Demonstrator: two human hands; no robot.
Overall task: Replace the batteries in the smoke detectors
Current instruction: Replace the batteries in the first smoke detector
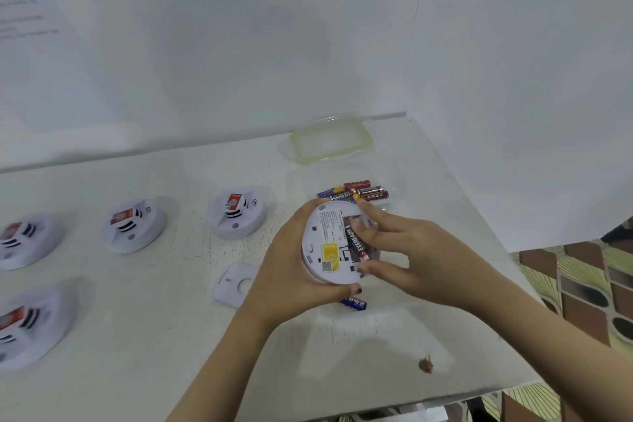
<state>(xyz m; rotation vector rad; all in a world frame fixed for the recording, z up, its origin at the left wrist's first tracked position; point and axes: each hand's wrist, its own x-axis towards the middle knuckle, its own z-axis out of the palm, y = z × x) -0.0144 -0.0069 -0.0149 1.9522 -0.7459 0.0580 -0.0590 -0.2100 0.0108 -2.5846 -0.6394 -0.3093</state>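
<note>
My left hand holds a white round smoke detector with its back side facing me, a yellow sticker on it. The battery bay is uncovered and a black Eveready battery lies in it. The fingers of my right hand press on that battery at the bay. A loose white battery cover lies on the table just left of my left hand. Several spare batteries lie in a clear container behind the detector. A blue battery shows under my hands.
Several other white smoke detectors sit face up along the left of the white table. A clear lid with green trim lies at the back by the wall. The table's right edge drops to a patterned floor.
</note>
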